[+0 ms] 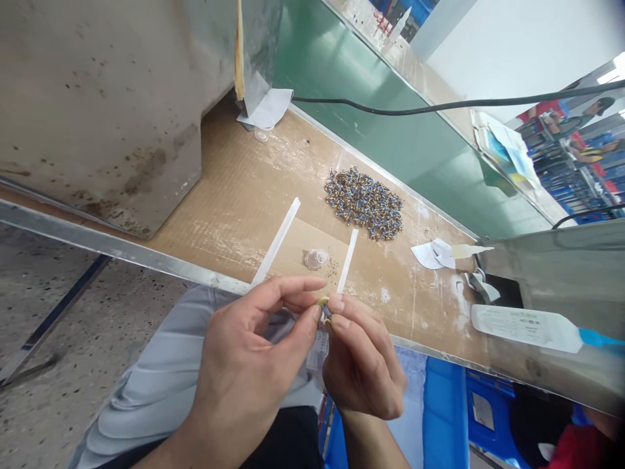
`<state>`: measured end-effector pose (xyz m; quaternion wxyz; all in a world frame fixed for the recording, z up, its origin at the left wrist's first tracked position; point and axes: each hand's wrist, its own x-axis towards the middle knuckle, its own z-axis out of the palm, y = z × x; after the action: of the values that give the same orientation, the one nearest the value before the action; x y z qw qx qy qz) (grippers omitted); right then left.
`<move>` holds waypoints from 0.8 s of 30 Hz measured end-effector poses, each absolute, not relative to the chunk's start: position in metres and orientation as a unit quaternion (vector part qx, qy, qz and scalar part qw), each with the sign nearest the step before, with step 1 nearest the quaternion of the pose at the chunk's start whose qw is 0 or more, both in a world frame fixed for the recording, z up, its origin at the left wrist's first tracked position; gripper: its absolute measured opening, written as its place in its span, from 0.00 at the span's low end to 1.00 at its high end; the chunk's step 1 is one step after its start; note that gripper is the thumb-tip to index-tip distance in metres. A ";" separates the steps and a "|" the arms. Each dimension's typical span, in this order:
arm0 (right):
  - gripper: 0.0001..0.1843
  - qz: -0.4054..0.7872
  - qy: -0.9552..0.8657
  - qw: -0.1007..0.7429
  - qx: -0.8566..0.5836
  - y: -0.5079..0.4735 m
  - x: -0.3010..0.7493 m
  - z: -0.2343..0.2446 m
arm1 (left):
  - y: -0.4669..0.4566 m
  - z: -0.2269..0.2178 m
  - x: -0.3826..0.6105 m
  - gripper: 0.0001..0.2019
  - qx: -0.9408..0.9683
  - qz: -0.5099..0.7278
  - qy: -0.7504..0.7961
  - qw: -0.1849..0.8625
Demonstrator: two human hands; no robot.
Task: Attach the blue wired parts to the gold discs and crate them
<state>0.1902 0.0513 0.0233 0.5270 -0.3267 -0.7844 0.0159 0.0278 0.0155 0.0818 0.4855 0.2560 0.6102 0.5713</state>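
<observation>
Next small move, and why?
I'd probably shift the small blue-and-gold piece slightly forward, over the brown tabletop. The fingertips of the left hand and right hand meet at it, and it appears to be near the front edge, by the grey trousers, so a drop might miss the table.
</observation>
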 end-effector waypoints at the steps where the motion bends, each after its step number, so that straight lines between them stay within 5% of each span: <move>1: 0.25 0.016 -0.784 0.526 -0.328 0.051 0.190 0.024 | 0.015 0.081 0.028 0.11 0.261 0.569 0.612 0.483; 13: 0.29 0.053 -0.779 0.534 -0.325 0.054 0.188 0.018 | 0.018 0.069 0.025 0.11 0.203 0.589 0.567 0.539; 24: 0.11 0.505 -0.623 0.429 -0.417 0.066 0.176 0.068 | 0.023 0.065 0.005 0.16 -0.048 0.551 0.398 0.732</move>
<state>0.1758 0.0658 0.0683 0.4289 -0.4167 -0.6227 0.5046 0.0050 0.0228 0.0645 0.7318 -0.0480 0.3982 0.5510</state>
